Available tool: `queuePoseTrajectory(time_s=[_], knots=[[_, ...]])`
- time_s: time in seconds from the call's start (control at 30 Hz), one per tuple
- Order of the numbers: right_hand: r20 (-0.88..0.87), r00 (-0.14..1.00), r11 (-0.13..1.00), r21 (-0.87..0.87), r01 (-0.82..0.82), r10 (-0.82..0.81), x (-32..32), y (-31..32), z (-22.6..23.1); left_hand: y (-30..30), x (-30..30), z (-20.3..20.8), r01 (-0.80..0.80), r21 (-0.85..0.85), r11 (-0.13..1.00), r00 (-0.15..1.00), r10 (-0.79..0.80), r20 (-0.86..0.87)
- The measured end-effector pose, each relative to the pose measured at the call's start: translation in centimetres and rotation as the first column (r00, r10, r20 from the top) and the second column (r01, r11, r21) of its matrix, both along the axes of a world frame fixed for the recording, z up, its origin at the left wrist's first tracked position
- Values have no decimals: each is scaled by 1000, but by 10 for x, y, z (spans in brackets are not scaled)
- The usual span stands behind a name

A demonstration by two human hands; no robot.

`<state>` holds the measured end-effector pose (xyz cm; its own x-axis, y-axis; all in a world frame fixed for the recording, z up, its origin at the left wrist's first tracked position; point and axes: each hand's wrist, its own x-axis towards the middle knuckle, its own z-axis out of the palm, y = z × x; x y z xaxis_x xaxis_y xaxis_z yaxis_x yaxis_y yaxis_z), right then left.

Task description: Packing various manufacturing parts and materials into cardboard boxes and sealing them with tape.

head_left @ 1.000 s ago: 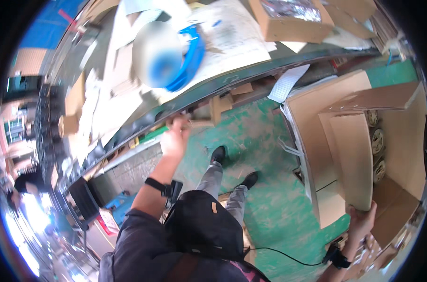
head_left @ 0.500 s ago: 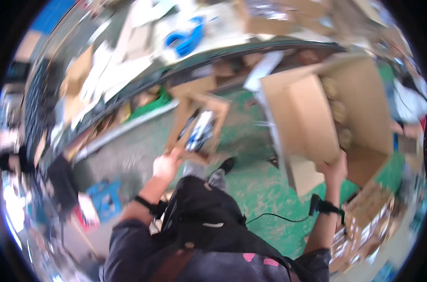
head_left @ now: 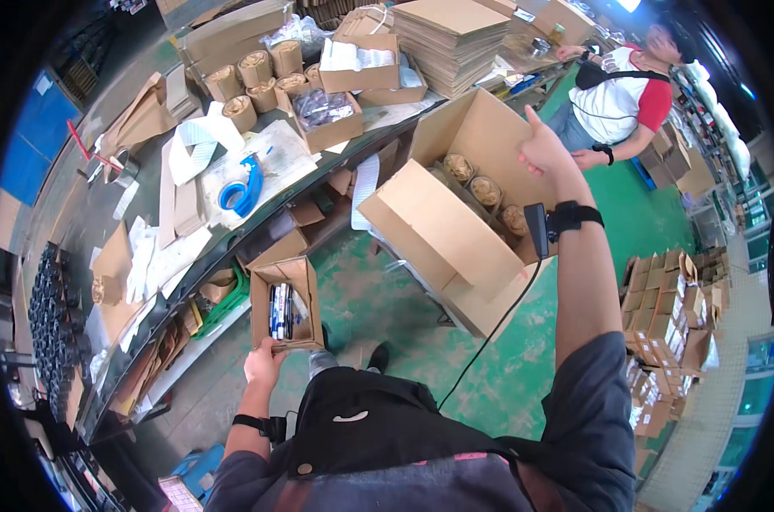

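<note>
My left hand (head_left: 265,363) is closed on the near edge of a small open cardboard box (head_left: 311,294). Several pens or markers (head_left: 282,311), white, blue and dark, lie in it. To the right stands a large open carton (head_left: 491,126), with a wide flap (head_left: 442,224) folded over its near side. Several round bundles wrapped in brown paper (head_left: 487,192) sit inside. My right hand (head_left: 547,154) is over the carton's right side, thumb raised and apart from the partly curled fingers. Nothing shows in its grasp.
A workbench (head_left: 276,162) bears blue tape (head_left: 242,192), wrapped rolls (head_left: 255,68) and a cardboard stack (head_left: 446,38). A co-worker (head_left: 630,94) stands beyond the carton. Small boxes (head_left: 668,316) are piled at right. A cable (head_left: 489,337) hangs from my right wrist.
My right hand has left the carton's flap and risen to its far right side. My left hand keeps the small box. The view has turned, bringing in the co-worker.
</note>
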<state>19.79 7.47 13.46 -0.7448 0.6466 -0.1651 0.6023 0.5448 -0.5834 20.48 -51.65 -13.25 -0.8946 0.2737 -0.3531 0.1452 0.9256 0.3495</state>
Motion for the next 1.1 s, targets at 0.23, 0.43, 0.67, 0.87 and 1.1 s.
queuePoseTrajectory(time_s=[0.23, 0.43, 0.67, 0.87, 1.1], knots=[[44, 999, 999, 24, -31, 30, -18, 4, -10, -20, 7, 0, -31, -68, 997, 999, 29, -17], [10, 999, 995, -87, -45, 46, -10, 6, -11, -23, 4, 1, -89, -84, 992, 996, 91, 20], [-139, 969, 978, -13, -208, 204, 54, -19, -144, 47, -105, -31, -108, -3, 994, 976, 107, 188], [-43, 984, 908, 395, -142, 172, 112, -141, -197, 61, -191, -47, -202, -70, 977, 892, 213, 399], [26, 999, 961, 277, 21, -30, 161, -173, -178, 66, -204, -42, -197, -36, 980, 971, 200, 130]])
